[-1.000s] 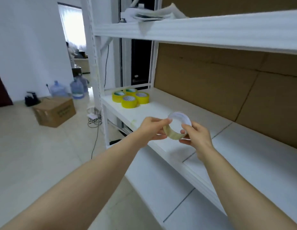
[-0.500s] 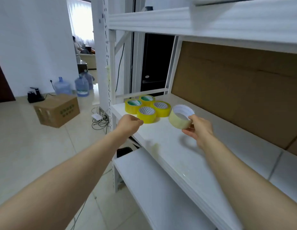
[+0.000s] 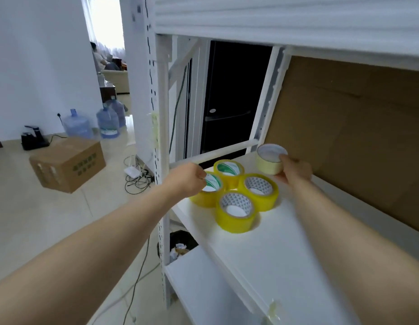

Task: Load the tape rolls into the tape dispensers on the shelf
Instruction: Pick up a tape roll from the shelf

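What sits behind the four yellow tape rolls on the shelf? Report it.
Behind the yellow tape rolls, the right hand holds a pale tape roll, in front of the cardboard backing. The left hand hides part of the leftmost roll.

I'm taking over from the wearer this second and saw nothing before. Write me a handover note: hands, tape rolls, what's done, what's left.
Left hand: at the top rim of the leftmost yellow roll; grip unclear.
Right hand: holds the pale tape roll at the back of the shelf, behind the yellow ones.
Rear roll, right roll and front roll lie flat, clustered with the leftmost.
Done: nothing visibly loaded; no dispenser in view.
Left: find the dispensers, load every roll.
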The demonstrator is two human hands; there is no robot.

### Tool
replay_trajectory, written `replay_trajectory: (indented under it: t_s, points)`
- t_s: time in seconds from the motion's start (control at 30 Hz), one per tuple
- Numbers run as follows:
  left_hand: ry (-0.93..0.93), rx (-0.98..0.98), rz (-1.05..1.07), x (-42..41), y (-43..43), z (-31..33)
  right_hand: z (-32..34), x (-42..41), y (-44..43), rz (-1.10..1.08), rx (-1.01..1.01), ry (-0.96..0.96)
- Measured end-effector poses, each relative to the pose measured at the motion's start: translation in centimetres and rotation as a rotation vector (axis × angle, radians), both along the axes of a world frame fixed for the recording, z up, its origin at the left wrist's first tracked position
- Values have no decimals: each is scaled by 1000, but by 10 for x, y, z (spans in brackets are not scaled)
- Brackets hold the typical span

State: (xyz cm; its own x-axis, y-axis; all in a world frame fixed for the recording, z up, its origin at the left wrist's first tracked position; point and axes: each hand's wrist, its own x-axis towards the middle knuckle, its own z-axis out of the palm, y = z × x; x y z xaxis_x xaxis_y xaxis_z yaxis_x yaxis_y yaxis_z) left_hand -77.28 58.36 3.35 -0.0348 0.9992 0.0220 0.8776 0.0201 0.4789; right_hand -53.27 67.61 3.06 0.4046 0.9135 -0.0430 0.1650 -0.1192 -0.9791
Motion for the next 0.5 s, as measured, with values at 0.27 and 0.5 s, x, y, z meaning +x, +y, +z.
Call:
replay_trajectory:
  t_s: [0.27,0.5]
  points:
    - [23,-51,-291,-45,105,-16,-18,-48,80,-162,-180,-554]
    - [-50,-70,-512,-67,150,-29,-38,-80,110,-257,-470,-660]
